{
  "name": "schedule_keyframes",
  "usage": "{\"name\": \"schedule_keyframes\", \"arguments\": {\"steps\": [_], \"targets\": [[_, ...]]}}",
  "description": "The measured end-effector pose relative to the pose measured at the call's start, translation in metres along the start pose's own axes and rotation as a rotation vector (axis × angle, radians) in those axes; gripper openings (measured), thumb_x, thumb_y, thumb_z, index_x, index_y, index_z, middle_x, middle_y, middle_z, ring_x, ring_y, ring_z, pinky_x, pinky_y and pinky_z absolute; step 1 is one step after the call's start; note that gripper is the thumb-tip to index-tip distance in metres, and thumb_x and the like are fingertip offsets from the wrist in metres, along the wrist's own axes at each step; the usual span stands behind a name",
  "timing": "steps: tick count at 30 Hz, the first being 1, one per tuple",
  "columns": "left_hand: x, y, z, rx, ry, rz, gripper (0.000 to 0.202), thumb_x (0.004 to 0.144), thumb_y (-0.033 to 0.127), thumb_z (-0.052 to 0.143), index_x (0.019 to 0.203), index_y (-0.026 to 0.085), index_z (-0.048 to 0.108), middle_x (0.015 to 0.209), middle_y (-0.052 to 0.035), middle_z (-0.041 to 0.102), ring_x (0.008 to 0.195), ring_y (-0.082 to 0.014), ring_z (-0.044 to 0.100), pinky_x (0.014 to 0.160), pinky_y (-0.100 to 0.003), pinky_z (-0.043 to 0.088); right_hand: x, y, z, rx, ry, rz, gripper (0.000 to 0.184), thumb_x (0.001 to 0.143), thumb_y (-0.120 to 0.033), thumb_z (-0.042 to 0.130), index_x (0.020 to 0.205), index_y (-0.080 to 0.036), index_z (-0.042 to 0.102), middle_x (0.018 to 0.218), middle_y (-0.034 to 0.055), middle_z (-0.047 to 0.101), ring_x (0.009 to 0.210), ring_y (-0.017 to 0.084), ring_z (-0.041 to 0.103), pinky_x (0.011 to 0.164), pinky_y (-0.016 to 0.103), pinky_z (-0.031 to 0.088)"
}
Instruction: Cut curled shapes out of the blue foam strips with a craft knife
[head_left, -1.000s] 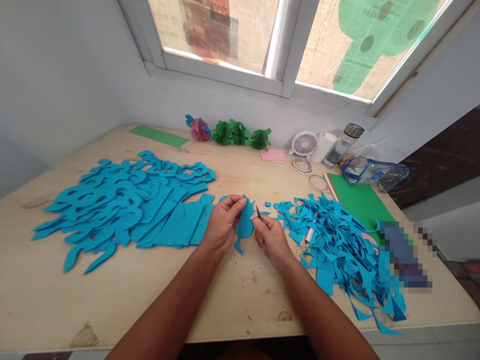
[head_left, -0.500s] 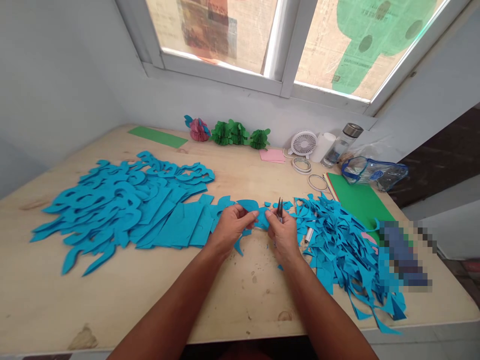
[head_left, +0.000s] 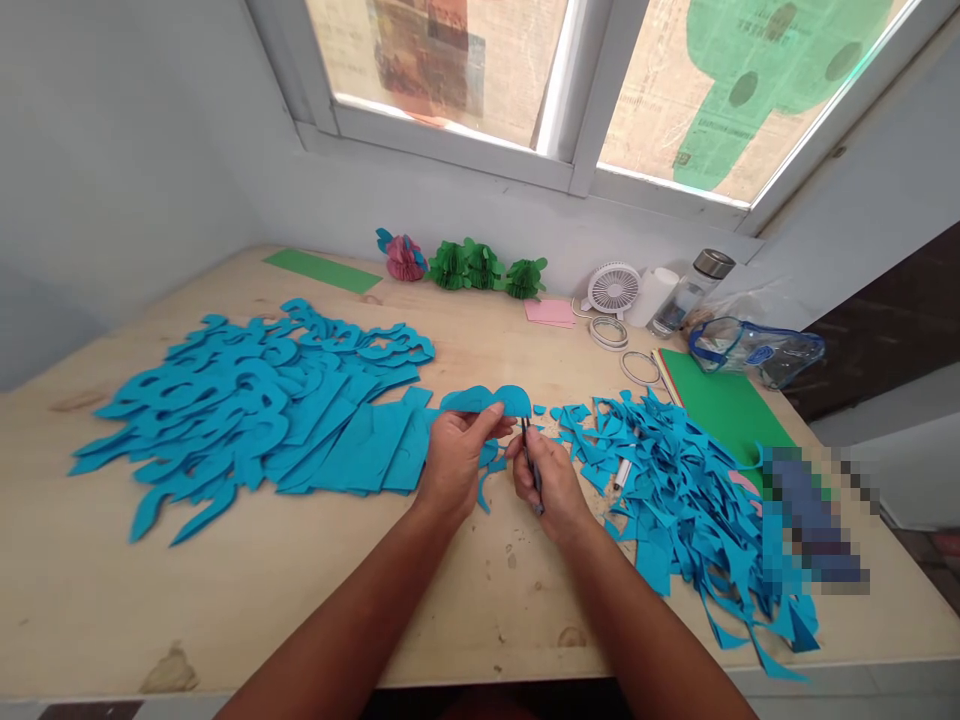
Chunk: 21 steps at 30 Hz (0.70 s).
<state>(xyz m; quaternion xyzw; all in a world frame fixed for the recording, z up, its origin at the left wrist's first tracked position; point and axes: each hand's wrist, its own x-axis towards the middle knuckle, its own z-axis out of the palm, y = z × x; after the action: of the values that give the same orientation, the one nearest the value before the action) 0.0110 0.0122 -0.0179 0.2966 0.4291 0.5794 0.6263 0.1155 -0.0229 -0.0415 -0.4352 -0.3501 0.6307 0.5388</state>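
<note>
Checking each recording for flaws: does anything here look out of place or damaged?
Two small things: a brown patch on the table at front left, darker than the wood around it, and a blue scrap strip at right that seems to poke past the front edge. The held blue paper and scissors look fine.

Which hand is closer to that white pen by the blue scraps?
The right: the right hand is just left of the white pen, holding scissors. The left hand, holding blue paper, is farther left.
</note>
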Motion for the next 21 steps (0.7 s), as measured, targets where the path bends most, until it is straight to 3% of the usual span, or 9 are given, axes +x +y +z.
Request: {"name": "schedule_keyframes", "arguments": {"steps": [6, 14, 21], "targets": [[-0.006, -0.005, 0.005, 0.055, -0.027, 0.020, 0.024, 0.063, 0.031, 0.072, 0.054, 0.015, 0.058, 0.050, 0.0017, 0.055, 0.054, -0.0128, 0.054, 0.059, -0.025, 0.045, -0.001, 0.002, 0.003, 0.036, 0.001, 0.027, 0.044, 0.077, -0.059, 0.058, 0.067, -0.016, 0.057, 0.042, -0.0075, 0.042, 0.031, 0.004, 0.026, 0.032, 0.019, 0.015], [-0.016, 0.004, 0.013, 0.139, -0.072, 0.084, 0.037, 0.066, 0.034, 0.069, 0.044, 0.017, 0.045, 0.045, 0.0034, 0.046, 0.045, -0.0083, 0.042, 0.049, -0.022, 0.039, 0.000, 0.002, 0.001, 0.103, -0.030, 0.051, 0.044, 0.075, -0.060, 0.059, 0.068, -0.017, 0.055, 0.042, -0.0079, 0.043, 0.030, 0.003, 0.025, 0.032, 0.019, 0.016], [-0.016, 0.003, 0.013, 0.130, -0.054, 0.101, 0.034, 0.066, 0.035, 0.067, 0.046, 0.017, 0.047, 0.048, 0.0026, 0.047, 0.048, -0.0091, 0.042, 0.050, -0.023, 0.039, 0.000, 0.000, 0.003, 0.126, -0.016, 0.070, 0.046, 0.073, -0.062, 0.060, 0.070, -0.017, 0.055, 0.041, -0.0089, 0.042, 0.030, 0.003, 0.025, 0.033, 0.019, 0.014]]}}
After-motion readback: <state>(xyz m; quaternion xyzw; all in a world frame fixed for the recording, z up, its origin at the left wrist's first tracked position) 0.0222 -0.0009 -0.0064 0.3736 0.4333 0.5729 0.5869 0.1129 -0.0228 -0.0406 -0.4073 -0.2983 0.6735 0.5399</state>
